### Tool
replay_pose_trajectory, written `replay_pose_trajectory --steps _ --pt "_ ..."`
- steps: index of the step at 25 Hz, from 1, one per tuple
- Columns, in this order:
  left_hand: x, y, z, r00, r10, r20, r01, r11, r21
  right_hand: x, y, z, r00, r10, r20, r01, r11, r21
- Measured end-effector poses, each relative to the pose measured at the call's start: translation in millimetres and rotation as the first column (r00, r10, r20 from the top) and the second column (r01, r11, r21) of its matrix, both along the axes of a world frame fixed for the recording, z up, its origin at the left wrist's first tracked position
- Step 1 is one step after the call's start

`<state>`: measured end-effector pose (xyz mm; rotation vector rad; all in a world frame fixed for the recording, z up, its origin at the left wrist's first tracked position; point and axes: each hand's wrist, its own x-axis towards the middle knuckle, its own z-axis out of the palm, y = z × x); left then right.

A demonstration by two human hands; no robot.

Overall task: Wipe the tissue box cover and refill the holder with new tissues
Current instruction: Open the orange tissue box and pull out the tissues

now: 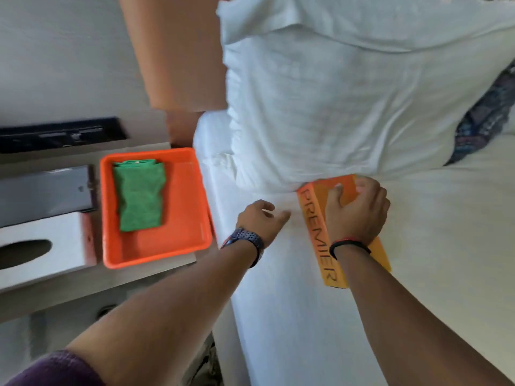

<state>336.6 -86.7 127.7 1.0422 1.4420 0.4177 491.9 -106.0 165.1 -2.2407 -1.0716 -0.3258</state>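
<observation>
New tissue box (320,235), orange w/ "PREMIER" on its side, lies flat on the white bed (418,246), far end tucked against the base of the big pillow (320,107). Prob laid there because the bedside table is crowded and the mattress gives a soft wide surface to work on.

Right hand (359,210) sits on top of the box, fingers curled over the top face near the far end. Looks like pressing or picking at the top panel, maybe the tear-out opening, but can't tell whether it's truly clamped on the box or just resting. Left hand (259,215) is beside the box on the sheet, fingers loosely spread, holding nothing, tips just short of the box's left side, likely about to steady it.

White tissue box cover (41,246) w/ dark oval slot sits on the bedside table (125,282) at left, near edge of view, just beside the orange tray (178,218). Folded green cloth (139,193) lies in the tray's left half, untouched for now, so wiping cloth is parked within reach.

Room: bed is open to the right and near side of the box. Far side blocked by pillow. Tray's right rim runs close along the mattress edge, so little gap there.
</observation>
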Motion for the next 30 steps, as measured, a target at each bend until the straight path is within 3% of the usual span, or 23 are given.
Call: replay_pose_trajectory --steps 4,7,9,13,16,18,22,25,27,30 --pt "68 -6 3 0.999 0.024 0.048 -0.015 0.983 -0.182 70 -13 -12 0.983 -0.129 -0.132 0.073 0.929 -0.363" --pt "95 -5 7 0.997 0.060 0.058 -0.047 0.977 -0.209 93 -17 -17 0.821 -0.197 -0.536 -0.169 0.813 -0.557" --pt "97 -6 10 0.989 0.113 0.094 -0.089 0.969 -0.230 93 -26 -19 0.804 -0.153 -0.574 -0.252 0.788 -0.562" --pt "79 0 42 0.988 0.100 0.114 -0.086 0.989 -0.119 74 -31 10 0.893 -0.001 -0.450 -0.206 0.888 -0.412" --pt "43 21 103 0.990 0.045 0.130 -0.066 0.985 0.159 45 -14 67 0.887 0.192 -0.420 -0.284 0.943 -0.170" --pt "14 39 156 0.985 0.006 0.171 -0.069 0.928 0.365 21 6 117 0.859 0.339 -0.384 -0.369 0.929 -0.007" --pt "-62 76 304 0.990 -0.116 0.080 0.012 0.637 0.771 -39 56 258 0.768 0.595 -0.237 -0.532 0.799 0.281" --pt "-119 94 417 0.991 -0.126 -0.035 0.086 0.425 0.901 -82 81 371 0.680 0.722 -0.128 -0.628 0.663 0.406" --pt "-157 99 485 0.988 -0.127 -0.088 0.128 0.350 0.928 -109 89 438 0.599 0.800 -0.021 -0.696 0.534 0.481" --pt "-215 95 575 0.983 -0.136 -0.127 0.169 0.365 0.916 -148 91 522 0.532 0.830 0.167 -0.780 0.404 0.478"
